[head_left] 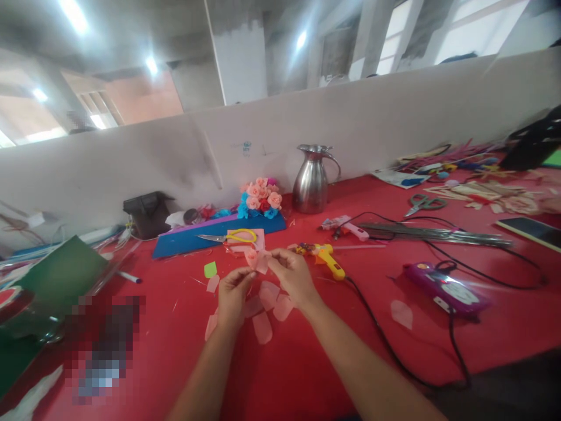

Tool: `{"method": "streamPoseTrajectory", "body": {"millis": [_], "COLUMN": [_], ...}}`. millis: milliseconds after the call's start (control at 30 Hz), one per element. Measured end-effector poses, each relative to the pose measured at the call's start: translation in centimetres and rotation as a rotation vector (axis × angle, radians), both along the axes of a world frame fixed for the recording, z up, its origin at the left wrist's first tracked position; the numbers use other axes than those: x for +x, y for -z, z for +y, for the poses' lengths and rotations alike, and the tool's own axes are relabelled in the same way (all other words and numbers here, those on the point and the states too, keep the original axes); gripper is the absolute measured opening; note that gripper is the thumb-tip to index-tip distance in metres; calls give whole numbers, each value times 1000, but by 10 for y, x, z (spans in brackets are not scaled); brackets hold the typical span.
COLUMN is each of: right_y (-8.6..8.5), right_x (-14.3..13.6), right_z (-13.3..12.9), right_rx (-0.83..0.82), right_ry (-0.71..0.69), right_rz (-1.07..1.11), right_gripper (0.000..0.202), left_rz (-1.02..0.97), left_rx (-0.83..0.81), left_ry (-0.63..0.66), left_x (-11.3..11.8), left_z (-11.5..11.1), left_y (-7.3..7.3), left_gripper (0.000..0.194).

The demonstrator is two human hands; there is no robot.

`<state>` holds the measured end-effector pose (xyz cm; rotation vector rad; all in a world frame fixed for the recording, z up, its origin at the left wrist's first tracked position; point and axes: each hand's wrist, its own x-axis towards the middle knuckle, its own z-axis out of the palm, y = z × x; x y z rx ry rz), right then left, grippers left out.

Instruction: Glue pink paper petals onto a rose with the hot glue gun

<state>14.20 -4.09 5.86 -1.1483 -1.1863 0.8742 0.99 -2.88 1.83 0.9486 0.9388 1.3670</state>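
Head view: a red desk (175, 362) is seen, backed by a pale partition (153, 155) marked with a small patch of blue writing. Beyond it, a concrete room is lit by ceiling lights (151, 65); a pillar (241, 52) is noted at centre and bright windows (471, 29) at upper right.

A pink flower (251, 257) is held just above the middle of the desk. Its base is pinched between thumb and fingertips of the left hand (235, 290). A petal (263, 262) beside the flower is gripped by the right hand (293, 277), thumb and finger closed together. Loose petals (263, 328) are scattered below and between the hands.

A blue board (173, 244) is laid near the partition, with a bouquet (263, 196) set at its right end and yellow-handled scissors (243, 235) placed by its front edge. A steel jug (310, 190) is stood upright beside the bouquet. To the right, a yellow glue gun (332, 264), a purple box (451, 292) and a phone (534, 231) are found, with black cables run between. At left, a green sheet (72, 269) is propped at a tilt.
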Motion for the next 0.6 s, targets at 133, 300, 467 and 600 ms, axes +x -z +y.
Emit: {"method": "streamPoseTrajectory", "body": {"millis": [133,300,467,600], "right_y": [1,1,1,2], "right_x": [1,2,3,5], "right_z": [2,2,2,4], "right_rx": [-13,-28,-25,-35], "right_ry": [19,22,50,86], "right_rz": [1,21,-4,-30], "right_gripper": [18,17,17,16], "left_rz": [-5,16,6,0], "left_rx": [5,6,8,18], "left_ry": [30,21,29,-1], "left_x": [-1,-1,0,-1], "left_z": [1,1,1,2], "left_y": [3,3,2,4], "left_gripper": [16,16,14,16]}}
